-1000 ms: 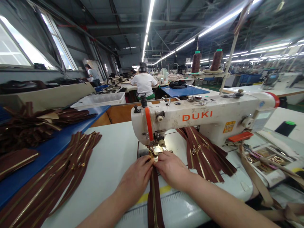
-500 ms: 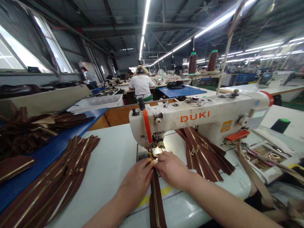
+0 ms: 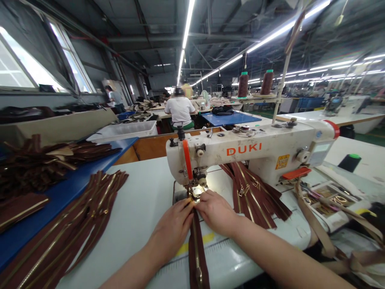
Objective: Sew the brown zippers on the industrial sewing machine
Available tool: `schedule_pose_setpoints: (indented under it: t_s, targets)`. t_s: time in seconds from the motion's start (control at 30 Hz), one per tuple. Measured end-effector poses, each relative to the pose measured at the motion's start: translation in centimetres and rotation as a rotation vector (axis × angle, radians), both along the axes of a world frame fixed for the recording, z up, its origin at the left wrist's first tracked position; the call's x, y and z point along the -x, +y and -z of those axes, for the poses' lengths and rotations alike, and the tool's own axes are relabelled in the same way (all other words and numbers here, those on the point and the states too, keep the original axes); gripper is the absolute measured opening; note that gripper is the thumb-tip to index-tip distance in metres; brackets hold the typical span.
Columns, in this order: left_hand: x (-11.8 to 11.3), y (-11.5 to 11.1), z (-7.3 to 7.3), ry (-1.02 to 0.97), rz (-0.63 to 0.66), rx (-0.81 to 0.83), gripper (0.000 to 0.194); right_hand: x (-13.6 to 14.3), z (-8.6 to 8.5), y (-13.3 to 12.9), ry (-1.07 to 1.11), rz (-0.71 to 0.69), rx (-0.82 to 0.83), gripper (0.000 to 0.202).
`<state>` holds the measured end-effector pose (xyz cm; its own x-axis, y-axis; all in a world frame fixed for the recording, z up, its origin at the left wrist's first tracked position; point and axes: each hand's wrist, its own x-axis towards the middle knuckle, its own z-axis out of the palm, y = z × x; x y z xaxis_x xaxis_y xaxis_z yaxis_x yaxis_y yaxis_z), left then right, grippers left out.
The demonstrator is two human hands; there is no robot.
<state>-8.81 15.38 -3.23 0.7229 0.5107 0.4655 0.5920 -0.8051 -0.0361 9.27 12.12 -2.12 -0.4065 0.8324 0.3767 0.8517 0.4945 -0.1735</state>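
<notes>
Hands meet right at the needle: the left hand [image 3: 173, 224] and the right hand [image 3: 215, 210] sit side by side on the white table [image 3: 141, 200], fingertips nearly touching, pinching the top end of a brown zipper [image 3: 196, 249] between them. That zipper runs straight back toward the person between the two forearms, its gold teeth down the middle, and its far end lies under the presser foot [image 3: 195, 192] of the white sewing machine [image 3: 255, 154]. Both hands are curled narrow, fingers pressed down on the tape, left on the left edge, right on the right edge. Just beyond the right hand, under the machine's arm, a fan of finished brown zippers [image 3: 255, 196] lies spread on the table. Off to the left, well apart from the hands, a long pile of zippers [image 3: 75, 224] stretches along the table edge, with more heaped on the blue board [image 3: 60, 188] beside it. Two thread cones [image 3: 254, 84] stand on the rack above the machine. Further back, a person in a white shirt [image 3: 179, 110] sits facing away at another table
</notes>
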Motion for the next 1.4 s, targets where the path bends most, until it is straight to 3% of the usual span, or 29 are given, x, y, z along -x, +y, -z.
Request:
schedule_pose_setpoints:
  t_s: [0.13, 0.23, 0.4, 0.67, 0.77, 0.93, 1.1, 1.4]
  targets:
    - [0.6, -3.2, -0.9, -0.025, 0.036, -0.08, 0.031, -0.2, -0.7, -1.6, -0.043, 0.028, 0.047, 0.017]
    - [0.9, -7.0, -1.3, -0.059, 0.16, -0.112, 0.031, -0.2, -0.6, -4.1, -0.074, 0.016, 0.053, 0.018]
    - [0.5, -10.8, -1.3, -0.064, 0.254, -0.143, 0.033, 0.4, 0.2, -7.8, 0.126, 0.039, 0.096, 0.016]
    - [-0.2, -10.9, -1.3, -0.026, 0.173, -0.247, 0.033, 0.5, 0.8, -7.8, 0.278, 0.097, 0.082, 0.021]
    - [-0.5, -10.6, -1.1, -0.028, 0.106, -0.214, 0.033, -0.1, 0.4, -7.1, 0.169, 0.095, 0.059, 0.02]
    - [-0.5, -9.9, -0.3, -0.079, 0.039, -0.054, 0.031, -0.7, -0.4, -6.0, -0.025, -0.03, 0.064, 0.02]
    - [-0.4, -9.9, 0.0, -0.126, 0.021, -0.002, 0.032, 0.1, 0.0, -6.9, 0.186, 0.0, 0.123, 0.02]
    - [-1.4, -10.0, -1.3, -0.135, 0.103, -0.036, 0.032, 1.0, 0.4, -7.9, 0.37, 0.075, 0.15, 0.02]
